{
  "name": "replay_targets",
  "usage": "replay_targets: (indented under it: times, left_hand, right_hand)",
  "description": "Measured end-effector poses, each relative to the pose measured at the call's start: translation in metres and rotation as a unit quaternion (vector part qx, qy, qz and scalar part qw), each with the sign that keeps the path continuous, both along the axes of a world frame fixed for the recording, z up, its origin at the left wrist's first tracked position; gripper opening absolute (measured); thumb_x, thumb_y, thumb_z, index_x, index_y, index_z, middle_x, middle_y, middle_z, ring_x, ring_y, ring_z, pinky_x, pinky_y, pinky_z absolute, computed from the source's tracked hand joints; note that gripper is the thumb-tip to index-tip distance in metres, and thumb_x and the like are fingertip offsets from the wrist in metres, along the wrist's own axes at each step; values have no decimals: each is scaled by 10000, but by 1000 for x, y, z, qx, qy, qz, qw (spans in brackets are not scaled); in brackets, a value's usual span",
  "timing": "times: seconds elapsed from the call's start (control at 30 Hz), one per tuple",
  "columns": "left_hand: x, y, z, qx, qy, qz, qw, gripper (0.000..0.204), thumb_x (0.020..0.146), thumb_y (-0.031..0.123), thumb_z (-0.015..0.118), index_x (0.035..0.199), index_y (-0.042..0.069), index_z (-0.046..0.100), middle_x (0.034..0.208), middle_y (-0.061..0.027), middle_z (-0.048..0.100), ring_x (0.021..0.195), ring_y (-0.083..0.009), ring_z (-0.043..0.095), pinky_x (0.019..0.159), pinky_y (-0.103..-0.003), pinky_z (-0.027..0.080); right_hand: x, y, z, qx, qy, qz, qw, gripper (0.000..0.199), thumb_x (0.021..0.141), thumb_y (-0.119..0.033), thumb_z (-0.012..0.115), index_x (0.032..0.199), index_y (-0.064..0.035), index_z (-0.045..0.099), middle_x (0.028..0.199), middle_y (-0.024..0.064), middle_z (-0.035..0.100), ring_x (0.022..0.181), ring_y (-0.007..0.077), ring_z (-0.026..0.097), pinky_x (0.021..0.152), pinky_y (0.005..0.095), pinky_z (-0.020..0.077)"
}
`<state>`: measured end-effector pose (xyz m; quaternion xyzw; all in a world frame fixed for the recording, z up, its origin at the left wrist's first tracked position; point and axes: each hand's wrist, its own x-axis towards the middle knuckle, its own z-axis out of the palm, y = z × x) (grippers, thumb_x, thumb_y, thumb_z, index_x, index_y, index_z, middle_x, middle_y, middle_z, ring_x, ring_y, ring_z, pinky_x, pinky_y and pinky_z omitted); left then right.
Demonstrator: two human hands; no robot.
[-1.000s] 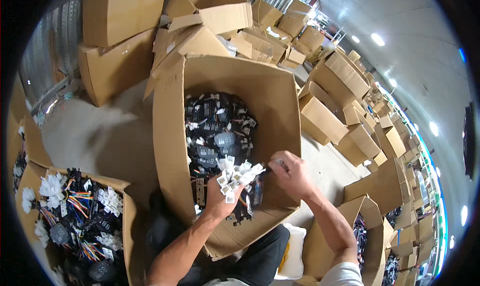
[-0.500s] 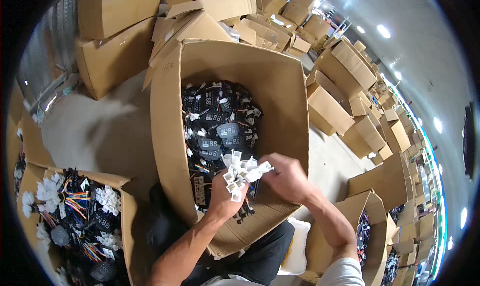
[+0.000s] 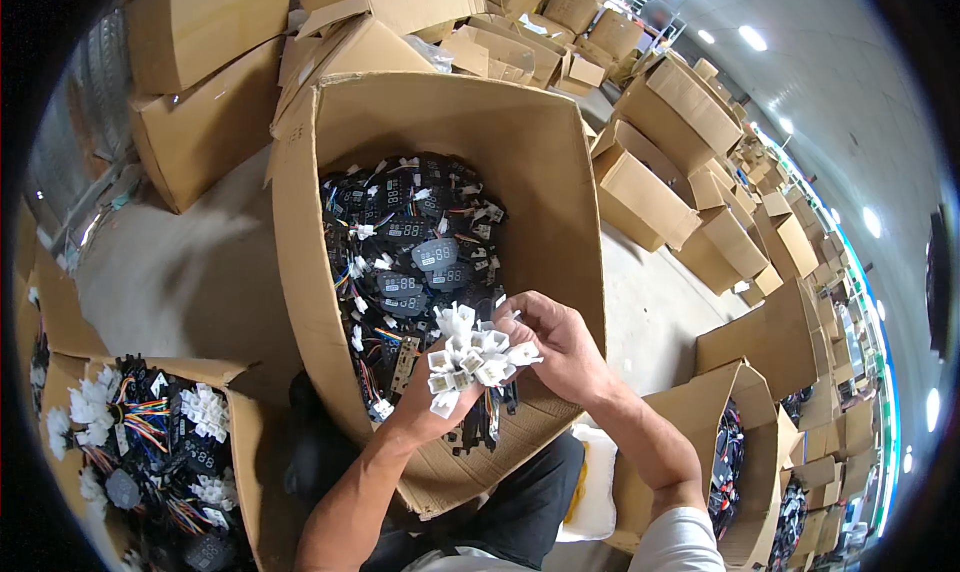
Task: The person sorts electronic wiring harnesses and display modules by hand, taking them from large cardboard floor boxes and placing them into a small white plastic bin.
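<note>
A bunch of white plastic wire connectors (image 3: 468, 360) is gripped in my left hand (image 3: 428, 404), their open ends facing up. Dark cables hang below that fist. My right hand (image 3: 568, 350) touches the bunch's right side, thumb and fingers pinched around a white connector there. Both hands are over the near part of a large open cardboard box (image 3: 293, 242). Inside it lies a heap of black wired display units; a grey-faced display unit (image 3: 435, 255) rests on top, beyond my hands. Part of the heap is hidden behind my hands.
At the lower left, a cardboard box (image 3: 250, 452) holds bundled display units with white connectors (image 3: 205, 412). Another open box (image 3: 742, 462) with wired parts stands to the right. Stacked cartons (image 3: 205, 32) and more boxes stand behind. A white padded item (image 3: 592, 482) is beside my leg.
My right hand has come in from the right edge of the bunch and now pinches closer to it. The view has shifted slightly, so the boxes appear further left.
</note>
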<state>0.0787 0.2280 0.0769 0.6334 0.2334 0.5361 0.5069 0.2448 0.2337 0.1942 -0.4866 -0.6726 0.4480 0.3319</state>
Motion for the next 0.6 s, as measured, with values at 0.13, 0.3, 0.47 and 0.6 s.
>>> replay_targets:
  times: [0.13,0.3,0.47,0.6]
  left_hand:
    - [-1,-2,-6,54,13,6,998,275,884,15,700,1156,15,655,1088,-71,712,997,-166,674,877,-317,526]
    - [-3,-4,10,-96,-28,16,995,132,941,55,662,1063,27,700,953,-39,708,827,-131,658,715,-288,530]
    - [-4,-2,17,-191,-199,-79,958,96,983,115,650,986,20,652,792,-15,645,699,-105,613,643,-243,492]
    - [-12,-5,22,-229,-203,-75,949,123,986,142,652,956,23,656,792,-17,647,703,-108,621,651,-248,500]
  right_hand:
    - [1,-7,1,-41,42,-15,998,259,1018,-249,612,1050,7,632,924,1,641,890,70,572,803,258,490]
    - [22,5,-6,40,-3,27,999,398,1045,-340,546,1187,28,603,1086,44,642,1021,105,572,913,283,482]
    - [41,17,-62,-125,-29,91,988,561,1026,-447,544,1352,9,527,1245,124,610,1155,196,549,983,360,474]
    - [47,1,-89,-179,-25,212,960,551,974,-462,636,1303,-25,577,1208,107,627,1129,149,534,898,352,490]
